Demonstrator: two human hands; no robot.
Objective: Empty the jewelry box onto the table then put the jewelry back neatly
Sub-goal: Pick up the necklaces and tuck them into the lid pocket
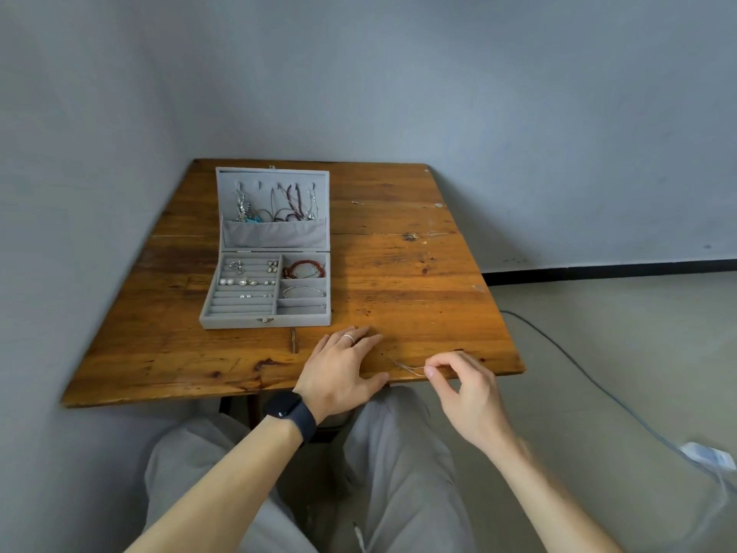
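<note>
An open grey jewelry box (265, 319) stands on the left half of the wooden table (399, 273). Necklaces (275, 207) hang in its raised lid. Earrings and pearls (247, 279) sit in the ring rows, a red bracelet (304, 268) and a silver bangle (303, 291) in the side compartments. My left hand (343, 365) rests flat on the table near the front edge, fingers straight, a ring on one finger. My right hand (458, 387) pinches a thin silver chain (406, 367) that trails over the table's front edge.
The table fits into a corner, with walls behind and on the left. A small dark slot (293, 340) shows in the wood in front of the box. A grey cable (578, 361) runs across the floor on the right. My knees lie under the front edge.
</note>
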